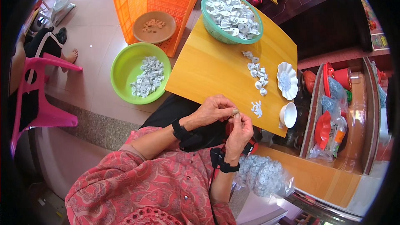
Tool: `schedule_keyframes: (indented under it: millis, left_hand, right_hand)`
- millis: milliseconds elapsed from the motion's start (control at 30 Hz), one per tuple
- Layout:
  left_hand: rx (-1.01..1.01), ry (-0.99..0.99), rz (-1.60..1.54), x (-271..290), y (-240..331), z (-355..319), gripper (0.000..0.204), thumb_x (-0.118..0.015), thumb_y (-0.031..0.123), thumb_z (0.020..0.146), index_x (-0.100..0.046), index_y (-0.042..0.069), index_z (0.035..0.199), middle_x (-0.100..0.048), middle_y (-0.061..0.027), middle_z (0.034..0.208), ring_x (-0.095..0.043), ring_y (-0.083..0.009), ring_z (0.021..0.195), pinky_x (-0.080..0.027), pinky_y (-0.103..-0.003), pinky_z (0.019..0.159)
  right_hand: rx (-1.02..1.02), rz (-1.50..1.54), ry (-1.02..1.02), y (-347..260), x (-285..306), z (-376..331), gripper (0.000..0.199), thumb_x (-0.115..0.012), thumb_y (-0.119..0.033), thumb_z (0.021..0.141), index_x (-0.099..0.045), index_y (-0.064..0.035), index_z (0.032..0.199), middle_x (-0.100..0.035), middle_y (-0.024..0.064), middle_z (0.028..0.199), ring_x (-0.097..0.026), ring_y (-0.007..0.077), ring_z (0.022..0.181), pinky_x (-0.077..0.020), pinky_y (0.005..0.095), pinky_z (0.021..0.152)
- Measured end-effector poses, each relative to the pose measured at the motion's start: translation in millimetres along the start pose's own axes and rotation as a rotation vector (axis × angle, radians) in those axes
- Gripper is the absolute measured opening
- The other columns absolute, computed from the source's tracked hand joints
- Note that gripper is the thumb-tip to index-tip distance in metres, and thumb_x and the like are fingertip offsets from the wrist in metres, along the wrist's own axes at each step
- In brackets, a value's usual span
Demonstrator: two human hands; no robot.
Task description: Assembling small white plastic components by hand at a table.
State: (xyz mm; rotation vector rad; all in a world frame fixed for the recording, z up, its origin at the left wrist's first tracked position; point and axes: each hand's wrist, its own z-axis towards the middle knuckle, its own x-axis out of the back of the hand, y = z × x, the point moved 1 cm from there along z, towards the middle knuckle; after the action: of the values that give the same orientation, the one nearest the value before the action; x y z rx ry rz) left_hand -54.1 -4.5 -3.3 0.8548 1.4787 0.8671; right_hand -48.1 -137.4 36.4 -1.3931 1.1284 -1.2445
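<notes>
Clear plastic bag of small white rings [263,178] lies nearest; left hand [213,110] and right hand [239,130] pinch one small pale piece [236,111] together off the yellow wooden tabletop's [216,68] near edge; keep fingertips aligned, pressing squarely.

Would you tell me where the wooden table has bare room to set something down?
The wooden table is bare on its left half, between the teal basket and the hands. The right edge is crowded: loose white parts, a scalloped white dish, a small white bowl.
</notes>
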Motion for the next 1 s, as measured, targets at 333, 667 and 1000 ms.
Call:
schedule_keyframes:
  millis: [333, 667, 1000]
  left_hand:
    - [0.201, -0.042, -0.259, -3.1, 2.8, 1.7, 0.019, -0.065, 0.024, 0.096, -0.07, 0.007, 0.101, -0.067, 0.0017, 0.081, -0.063, -0.0062, 0.068, -0.051, -0.02, 0.059]
    - [0.233, -0.003, -0.357, -1.0, 3.6, -2.3, 0.019, -0.064, 0.022, 0.096, -0.068, 0.005, 0.102, -0.068, -0.0025, 0.087, -0.065, -0.009, 0.07, -0.054, -0.022, 0.063]
    - [0.183, 0.059, -0.289, 4.3, 9.9, -6.9, 0.018, -0.065, 0.02, 0.096, -0.068, 0.004, 0.103, -0.067, -0.0029, 0.085, -0.065, -0.0091, 0.069, -0.055, -0.022, 0.062]
  right_hand:
    - [0.058, 0.145, 0.11, -3.8, 0.1, -2.5, 0.013, -0.059, -0.011, 0.098, -0.059, 0.0023, 0.098, -0.065, 0.0053, 0.085, -0.059, 0.0081, 0.075, -0.0486, 0.0232, 0.072]
    - [0.092, 0.097, 0.093, 3.6, 2.0, 5.0, 0.014, -0.06, -0.003, 0.096, -0.058, 0.0053, 0.106, -0.065, 0.0055, 0.091, -0.061, 0.0077, 0.073, -0.0491, 0.0211, 0.066]
    - [0.478, -0.584, 0.148, 27.1, 4.4, 30.6, 0.01, -0.064, -0.004, 0.089, -0.066, 0.0011, 0.098, -0.063, 0.0143, 0.091, -0.064, 0.0274, 0.08, -0.052, 0.0356, 0.072]
